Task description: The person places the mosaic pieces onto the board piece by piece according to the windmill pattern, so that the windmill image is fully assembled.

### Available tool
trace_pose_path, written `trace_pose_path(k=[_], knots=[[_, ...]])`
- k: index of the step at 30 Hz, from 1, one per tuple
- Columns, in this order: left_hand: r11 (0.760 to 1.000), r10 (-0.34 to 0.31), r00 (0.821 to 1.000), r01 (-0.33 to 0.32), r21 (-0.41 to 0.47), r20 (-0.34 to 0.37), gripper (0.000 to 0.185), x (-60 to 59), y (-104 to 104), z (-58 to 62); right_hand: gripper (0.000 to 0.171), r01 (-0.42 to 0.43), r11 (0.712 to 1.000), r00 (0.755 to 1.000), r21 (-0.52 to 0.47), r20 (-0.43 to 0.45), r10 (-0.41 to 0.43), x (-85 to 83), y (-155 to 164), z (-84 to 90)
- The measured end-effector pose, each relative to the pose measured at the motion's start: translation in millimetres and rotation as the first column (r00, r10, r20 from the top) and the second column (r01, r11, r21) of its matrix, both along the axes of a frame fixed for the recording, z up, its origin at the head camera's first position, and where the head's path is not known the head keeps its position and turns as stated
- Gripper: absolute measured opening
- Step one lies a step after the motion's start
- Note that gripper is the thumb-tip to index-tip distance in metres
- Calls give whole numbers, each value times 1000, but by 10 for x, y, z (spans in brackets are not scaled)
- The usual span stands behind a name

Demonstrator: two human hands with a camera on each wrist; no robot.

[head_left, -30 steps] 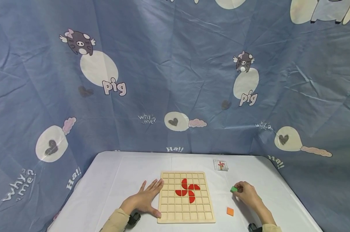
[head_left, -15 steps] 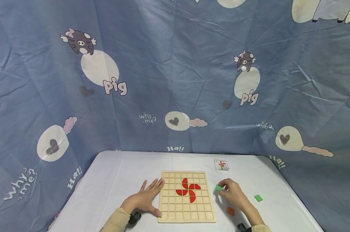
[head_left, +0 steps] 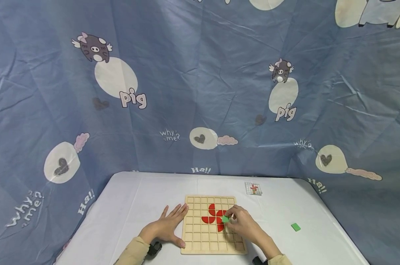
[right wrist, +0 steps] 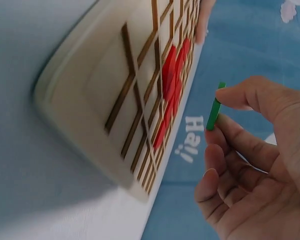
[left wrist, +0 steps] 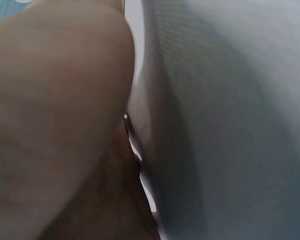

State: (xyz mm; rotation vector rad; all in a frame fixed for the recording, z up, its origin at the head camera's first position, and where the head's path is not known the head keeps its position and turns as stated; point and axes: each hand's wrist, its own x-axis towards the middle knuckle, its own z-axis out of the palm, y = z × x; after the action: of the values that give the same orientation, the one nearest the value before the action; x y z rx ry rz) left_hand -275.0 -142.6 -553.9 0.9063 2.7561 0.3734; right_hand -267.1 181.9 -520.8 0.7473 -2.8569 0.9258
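In the head view, a wooden grid board [head_left: 213,226] lies on the white tabletop [head_left: 127,213], with red quarter-round pieces [head_left: 209,216] set in its middle cells as a pinwheel. The left hand [head_left: 167,227] rests flat on the tabletop, fingers straight and spread, their tips and the thumb touching the board's left edge — it grasps nothing. The right hand [head_left: 242,225] is over the board's right half, pinching a small green tile [head_left: 225,219] between thumb and fingertips; the tile sits just beside the red pieces, on their right, and whether it touches the board cannot be told. A second green tile [head_left: 295,227] lies on the tabletop well to the right of the board. A small pattern card [head_left: 253,188] lies beyond the board's far right corner. A blue cartoon-print cloth [head_left: 200,84] hangs behind.

The left wrist view is filled by blurred skin of the left hand [left wrist: 55,120] pressed close against the pale tabletop [left wrist: 230,120]; little else can be made out.

In the right wrist view, the right hand [right wrist: 260,165] holds the green tile [right wrist: 214,107] edge-on between thumb and forefinger — the other fingers loosely curled below it. The grid board [right wrist: 140,100] stands close beside it, apart from the tile in this view, its red pieces [right wrist: 170,85] showing in the cells.
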Motion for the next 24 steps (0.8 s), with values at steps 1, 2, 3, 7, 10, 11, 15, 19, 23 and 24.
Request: trace_pose_path(k=[1, 2, 3, 7, 10, 11, 15, 19, 23, 24], knots=[[1000, -1, 1000, 1, 1, 2, 125, 1, 3, -2, 19, -5, 1000, 1000, 2, 6, 5, 5, -28, -3], [1000, -2, 1000, 2, -1, 3, 125, 4, 4, -4, 19, -13, 1000, 1000, 5, 3, 13, 10, -55, -3], [1000, -2, 1000, 2, 0, 5, 125, 5, 6, -3, 18, -20, 1000, 1000, 6, 1, 20, 13, -77, -2], [1000, -7, 1000, 7, 6, 8, 125, 4, 10, -5, 16, -45, 999, 999, 9, 3, 45, 17, -151, -9], [1000, -8, 1000, 8, 12, 6, 125, -2, 9, -6, 16, -75, 997, 997, 28, -16, 76, 11, -202, -27], [1000, -9, 1000, 9, 12, 6, 125, -3, 8, -5, 16, -87, 996, 996, 37, -29, 88, 7, -221, -38], [1000, -2, 1000, 2, 9, 7, 126, -5, 9, -3, 15, -107, 990, 993, 90, -43, 111, -3, -289, -84], [1000, 3, 1000, -3, 5, 6, 126, -2, 13, -12, 14, -96, 986, 994, 140, -35, 101, -12, -334, -117], [1000, 6, 1000, -6, 0, 2, 126, 3, 12, -16, 15, -90, 982, 995, 164, -36, 97, -21, -360, -143], [1000, 5, 1000, -5, -1, 1, 126, 4, 10, -13, 15, -92, 982, 994, 164, -36, 99, -24, -365, -146]])
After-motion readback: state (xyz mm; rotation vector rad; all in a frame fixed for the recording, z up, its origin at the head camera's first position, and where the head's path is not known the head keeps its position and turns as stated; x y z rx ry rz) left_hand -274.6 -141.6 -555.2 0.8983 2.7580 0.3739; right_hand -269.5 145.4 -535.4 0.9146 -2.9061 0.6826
